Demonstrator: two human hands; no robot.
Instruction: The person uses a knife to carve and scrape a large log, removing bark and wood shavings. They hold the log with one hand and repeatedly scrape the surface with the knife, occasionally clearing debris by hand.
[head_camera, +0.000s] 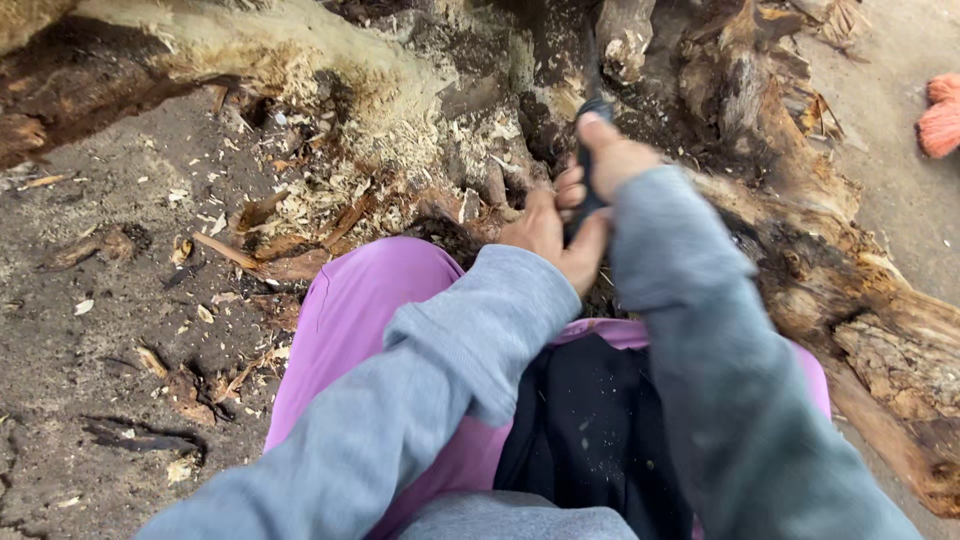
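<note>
Count w/ your view: 2 hands – left hand (548, 240), right hand (612, 155); 1 dark tool handle (590, 190); 1 rotted log (480, 90); 2 grey sleeves (440, 380); wood chips (300, 200) – too many to count.

Wood chips and pale shavings (300, 200) lie scattered on the dirt ground (90, 330) to your left. Purple trousers (350, 310) cover your knee. An orange tuft (940, 115) sits far right.

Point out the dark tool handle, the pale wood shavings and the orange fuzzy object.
Dark tool handle (592, 190): head view, shaft gripped between both hands.
Pale wood shavings (330, 165): head view, middle of the heap.
Orange fuzzy object (940, 122): head view, its lower lobe.
</note>
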